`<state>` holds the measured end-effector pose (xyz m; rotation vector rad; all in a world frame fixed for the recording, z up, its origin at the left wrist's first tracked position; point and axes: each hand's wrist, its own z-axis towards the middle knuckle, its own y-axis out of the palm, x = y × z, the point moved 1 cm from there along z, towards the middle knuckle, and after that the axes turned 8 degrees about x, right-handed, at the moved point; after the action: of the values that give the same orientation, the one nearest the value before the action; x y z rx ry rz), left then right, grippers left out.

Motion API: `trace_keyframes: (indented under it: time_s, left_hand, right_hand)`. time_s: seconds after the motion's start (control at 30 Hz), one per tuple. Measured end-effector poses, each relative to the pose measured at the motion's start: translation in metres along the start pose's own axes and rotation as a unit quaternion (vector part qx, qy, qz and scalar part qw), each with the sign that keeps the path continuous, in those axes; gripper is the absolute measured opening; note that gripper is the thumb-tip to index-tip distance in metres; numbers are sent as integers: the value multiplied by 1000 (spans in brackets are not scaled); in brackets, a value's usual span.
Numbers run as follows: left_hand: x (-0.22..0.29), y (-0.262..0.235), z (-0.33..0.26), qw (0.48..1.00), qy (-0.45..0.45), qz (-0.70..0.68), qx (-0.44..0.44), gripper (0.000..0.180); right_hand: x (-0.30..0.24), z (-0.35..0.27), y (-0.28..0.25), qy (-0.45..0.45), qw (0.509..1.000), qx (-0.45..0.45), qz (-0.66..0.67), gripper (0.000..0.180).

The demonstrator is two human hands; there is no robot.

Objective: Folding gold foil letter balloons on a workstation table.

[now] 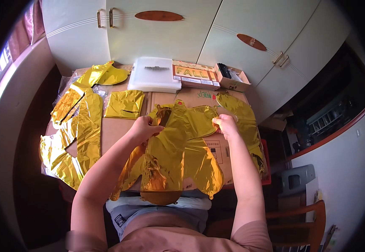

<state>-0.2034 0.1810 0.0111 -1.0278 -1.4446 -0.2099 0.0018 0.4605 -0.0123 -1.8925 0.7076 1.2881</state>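
A flat, uninflated gold foil balloon (165, 147) hangs spread between my two hands, its lower lobes drooping over the near edge of the cardboard toward my lap. My left hand (144, 129) pinches its upper left part. At its upper right corner, my right hand (225, 125) grips the foil between thumb and fingers. Just beyond my left hand lies a folded gold foil sheet (124, 104). More flat gold foil balloons (88, 130) are heaped at the left, partly over clear plastic wrapping. Another gold foil balloon (243, 117) lies to the right, partly behind my right hand.
Cardboard (197, 98) covers the work surface. Along its back stand a translucent plastic box (155, 73), a printed flat box (196, 75) and an open carton (234, 80) with small items. White cabinets (161, 35) rise behind. A wooden chair (317, 222) and a grey stool (298, 180) stand at right.
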Motion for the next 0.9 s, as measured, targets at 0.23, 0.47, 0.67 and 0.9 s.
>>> trace_keyframes:
  time_s: [0.23,0.47,0.67,0.9]
  left_hand:
    - [0,0,17,994,53,70,72,29]
    - [20,7,26,953,72,274,110,26]
    - [6,6,29,945,84,283,141,38]
    - [-7,-8,8,946,139,217,196,43]
  right_hand:
    - [4,38,-6,-35,997,68,13,8]
    - [12,81,-1,-30,994,57,-85,6]
    - [19,102,17,-46,994,60,-78,8]
    - [12,96,22,-72,988,95,-103,15]
